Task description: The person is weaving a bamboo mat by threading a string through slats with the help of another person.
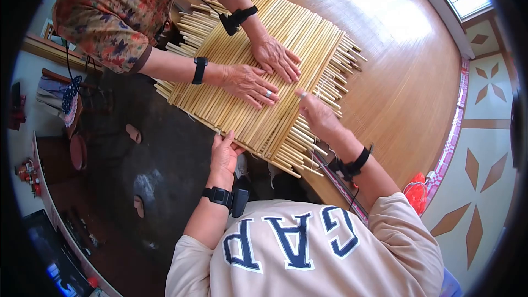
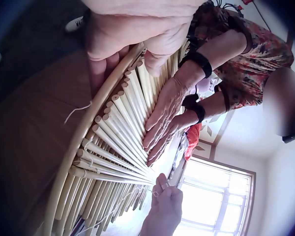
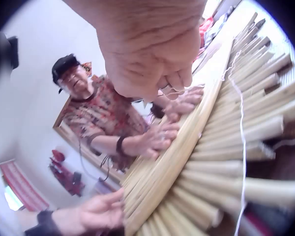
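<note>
My left hand (image 1: 224,154) grips the near edge of the stick mat (image 1: 236,118), thumb on top, fingers beneath. My right hand (image 1: 320,116), fingers curled, pinches white string (image 3: 243,142) over the mat's right side. The mat spreads ahead of my left hand, beneath another person's (image 1: 118,16) flat hands.
</note>
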Demonstrator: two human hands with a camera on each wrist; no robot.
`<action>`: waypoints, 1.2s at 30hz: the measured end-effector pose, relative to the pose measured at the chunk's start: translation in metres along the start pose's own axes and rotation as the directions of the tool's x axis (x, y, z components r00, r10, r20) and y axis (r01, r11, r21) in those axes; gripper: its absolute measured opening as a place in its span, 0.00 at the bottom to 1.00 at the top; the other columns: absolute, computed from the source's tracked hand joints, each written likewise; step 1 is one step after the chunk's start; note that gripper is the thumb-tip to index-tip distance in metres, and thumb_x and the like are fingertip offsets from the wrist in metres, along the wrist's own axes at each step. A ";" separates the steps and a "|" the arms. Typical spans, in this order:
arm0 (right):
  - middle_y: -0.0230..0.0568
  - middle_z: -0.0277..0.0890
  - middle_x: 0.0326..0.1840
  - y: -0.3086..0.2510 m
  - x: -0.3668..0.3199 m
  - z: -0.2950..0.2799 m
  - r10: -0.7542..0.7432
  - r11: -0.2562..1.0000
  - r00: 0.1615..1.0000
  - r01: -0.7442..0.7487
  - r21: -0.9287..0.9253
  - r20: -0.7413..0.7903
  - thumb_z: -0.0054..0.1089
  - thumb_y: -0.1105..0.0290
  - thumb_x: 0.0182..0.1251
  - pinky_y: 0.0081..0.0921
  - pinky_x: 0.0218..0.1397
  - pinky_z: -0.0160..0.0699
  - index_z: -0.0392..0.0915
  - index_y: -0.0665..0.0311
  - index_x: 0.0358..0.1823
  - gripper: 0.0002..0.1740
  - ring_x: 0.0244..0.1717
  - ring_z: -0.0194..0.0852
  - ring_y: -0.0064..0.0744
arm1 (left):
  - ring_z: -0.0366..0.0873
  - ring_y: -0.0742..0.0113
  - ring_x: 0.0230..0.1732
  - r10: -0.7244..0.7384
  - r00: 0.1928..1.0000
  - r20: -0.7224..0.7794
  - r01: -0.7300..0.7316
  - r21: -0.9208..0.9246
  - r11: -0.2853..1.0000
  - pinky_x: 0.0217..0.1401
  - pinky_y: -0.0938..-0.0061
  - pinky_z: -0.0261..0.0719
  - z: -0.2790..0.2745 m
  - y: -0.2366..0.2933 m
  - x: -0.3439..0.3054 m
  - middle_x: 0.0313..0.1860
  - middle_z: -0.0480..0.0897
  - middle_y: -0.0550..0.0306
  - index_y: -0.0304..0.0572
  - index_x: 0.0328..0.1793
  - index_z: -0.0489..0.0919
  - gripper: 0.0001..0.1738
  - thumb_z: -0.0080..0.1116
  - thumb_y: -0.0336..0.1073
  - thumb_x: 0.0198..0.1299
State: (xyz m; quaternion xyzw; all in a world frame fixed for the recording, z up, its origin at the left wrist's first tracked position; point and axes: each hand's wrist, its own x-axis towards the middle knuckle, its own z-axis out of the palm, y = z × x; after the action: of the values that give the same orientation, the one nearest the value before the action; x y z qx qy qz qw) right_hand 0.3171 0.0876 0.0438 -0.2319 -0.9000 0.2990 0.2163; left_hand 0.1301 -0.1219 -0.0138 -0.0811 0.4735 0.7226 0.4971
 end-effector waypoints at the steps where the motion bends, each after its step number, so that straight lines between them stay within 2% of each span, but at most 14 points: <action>1: 0.55 0.71 0.50 -0.021 -0.006 0.002 0.107 0.994 0.987 -0.108 0.005 0.117 0.50 0.85 0.55 0.33 0.50 0.71 0.66 0.67 0.39 0.11 0.53 0.70 0.51 | 0.78 0.62 0.44 -0.025 0.999 0.028 0.024 0.043 0.999 0.42 0.66 0.81 0.000 0.001 -0.002 0.47 0.76 0.51 0.42 0.54 0.67 0.17 0.54 0.37 0.61; 2: 0.57 0.66 0.53 -0.035 -0.013 0.010 0.243 0.967 0.934 -0.254 0.007 0.262 0.49 0.76 0.58 0.41 0.57 0.65 0.64 0.68 0.40 0.09 0.56 0.65 0.54 | 0.78 0.62 0.44 -0.029 0.999 0.023 0.028 0.042 0.999 0.42 0.66 0.81 -0.001 0.000 0.000 0.47 0.76 0.51 0.42 0.54 0.67 0.17 0.54 0.37 0.61; 4: 0.59 0.64 0.58 -0.040 -0.030 0.037 -0.117 0.987 0.958 0.142 -0.075 0.263 0.51 0.76 0.56 0.41 0.64 0.59 0.65 0.68 0.40 0.10 0.62 0.60 0.53 | 0.79 0.63 0.42 -0.048 0.999 -0.022 0.049 0.066 0.997 0.40 0.66 0.81 -0.008 -0.006 0.006 0.46 0.77 0.51 0.41 0.52 0.68 0.15 0.53 0.35 0.61; 8: 0.55 0.58 0.64 -0.053 -0.049 0.067 -0.190 0.975 0.906 0.219 -0.033 0.377 0.56 0.76 0.54 0.40 0.69 0.52 0.67 0.67 0.34 0.08 0.68 0.52 0.51 | 0.79 0.63 0.41 -0.096 0.994 -0.043 0.099 0.048 0.994 0.41 0.66 0.81 -0.012 -0.008 0.012 0.42 0.78 0.53 0.38 0.51 0.69 0.14 0.53 0.34 0.61; 12: 0.54 0.63 0.61 -0.059 -0.046 0.059 -0.102 0.994 0.939 0.084 0.066 0.327 0.53 0.79 0.57 0.38 0.66 0.58 0.67 0.65 0.36 0.07 0.65 0.57 0.50 | 0.79 0.63 0.42 -0.057 0.998 0.026 0.057 -0.029 0.998 0.42 0.67 0.80 -0.011 0.006 0.009 0.44 0.78 0.53 0.38 0.52 0.70 0.17 0.57 0.32 0.58; 14: 0.53 0.65 0.59 -0.065 -0.046 0.056 0.100 0.960 0.972 -0.151 0.237 0.212 0.51 0.80 0.59 0.36 0.60 0.65 0.67 0.66 0.35 0.05 0.61 0.63 0.51 | 0.79 0.63 0.42 -0.008 1.000 0.008 0.008 -0.051 0.999 0.43 0.68 0.80 -0.014 0.009 0.014 0.44 0.78 0.53 0.38 0.52 0.70 0.18 0.58 0.30 0.56; 19: 0.40 0.74 0.35 -0.085 -0.037 0.045 0.119 0.955 0.992 -0.123 0.270 0.029 0.47 0.80 0.65 0.22 0.40 0.72 0.65 0.64 0.37 0.03 0.37 0.74 0.31 | 0.79 0.63 0.41 0.014 0.998 -0.061 -0.007 0.109 0.994 0.41 0.69 0.81 -0.021 0.004 0.028 0.44 0.79 0.54 0.39 0.51 0.70 0.19 0.59 0.25 0.53; 21: 0.35 0.71 0.29 -0.099 -0.041 0.038 0.375 0.625 0.894 -0.440 0.645 0.245 0.45 0.76 0.68 0.16 0.32 0.70 0.66 0.63 0.36 0.01 0.29 0.71 0.22 | 0.80 0.64 0.40 0.039 0.996 -0.075 -0.028 0.135 0.990 0.40 0.70 0.81 -0.019 0.003 0.028 0.43 0.79 0.54 0.39 0.50 0.71 0.18 0.59 0.25 0.52; 24: 0.30 0.68 0.25 -0.133 -0.043 0.036 0.400 0.495 0.791 -0.612 0.617 0.463 0.43 0.71 0.70 0.12 0.28 0.67 0.66 0.62 0.37 0.04 0.25 0.67 0.15 | 0.78 0.67 0.39 0.066 0.994 -0.083 -0.055 0.130 0.990 0.36 0.73 0.81 -0.016 0.004 0.025 0.41 0.78 0.55 0.38 0.46 0.71 0.16 0.60 0.24 0.51; 27: 0.28 0.69 0.24 -0.148 -0.059 0.061 0.143 0.453 0.657 -0.709 0.541 0.740 0.44 0.65 0.70 0.15 0.27 0.68 0.65 0.59 0.36 0.07 0.22 0.66 0.16 | 0.79 0.65 0.41 0.031 0.999 -0.010 -0.029 0.123 0.992 0.41 0.70 0.81 -0.021 0.011 0.026 0.43 0.78 0.55 0.38 0.51 0.70 0.19 0.60 0.27 0.52; 28: 0.31 0.70 0.24 -0.148 -0.060 0.079 0.145 0.495 0.495 -0.786 0.371 0.857 0.44 0.65 0.70 0.17 0.26 0.68 0.65 0.59 0.36 0.07 0.21 0.66 0.18 | 0.78 0.65 0.42 -0.060 0.996 0.066 0.053 0.103 0.993 0.42 0.70 0.81 -0.023 0.017 0.026 0.45 0.77 0.55 0.39 0.52 0.70 0.20 0.60 0.28 0.52; 30: 0.33 0.70 0.22 -0.139 -0.068 0.096 0.196 0.567 0.470 -0.771 0.291 0.861 0.43 0.65 0.70 0.19 0.24 0.68 0.64 0.59 0.36 0.07 0.19 0.67 0.21 | 0.78 0.65 0.43 -0.138 0.981 0.136 0.128 0.081 0.988 0.43 0.70 0.80 -0.024 0.027 0.024 0.46 0.77 0.54 0.39 0.52 0.70 0.21 0.61 0.28 0.52; 32: 0.34 0.71 0.20 -0.112 -0.092 0.134 0.351 0.479 0.383 -0.858 0.188 0.854 0.42 0.64 0.70 0.21 0.21 0.67 0.64 0.59 0.37 0.08 0.15 0.66 0.21 | 0.77 0.65 0.45 -0.254 0.951 0.177 0.238 0.106 0.965 0.44 0.69 0.80 -0.027 0.037 0.025 0.47 0.76 0.53 0.39 0.54 0.69 0.22 0.61 0.29 0.51; 36: 0.33 0.69 0.18 -0.097 -0.103 0.218 0.549 0.378 0.530 -0.847 0.374 0.646 0.41 0.63 0.70 0.22 0.18 0.65 0.65 0.59 0.38 0.09 0.14 0.64 0.22 | 0.77 0.65 0.42 -0.197 0.974 0.113 0.162 0.260 0.952 0.44 0.70 0.80 -0.035 0.026 0.034 0.45 0.77 0.53 0.38 0.52 0.70 0.21 0.61 0.28 0.51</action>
State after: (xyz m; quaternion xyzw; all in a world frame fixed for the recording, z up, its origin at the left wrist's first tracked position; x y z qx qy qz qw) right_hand 0.2568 -0.1334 -0.0790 -0.4383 -0.5628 0.6975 -0.0680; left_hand 0.0801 -0.1278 -0.0367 -0.0109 0.5158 0.6129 0.5985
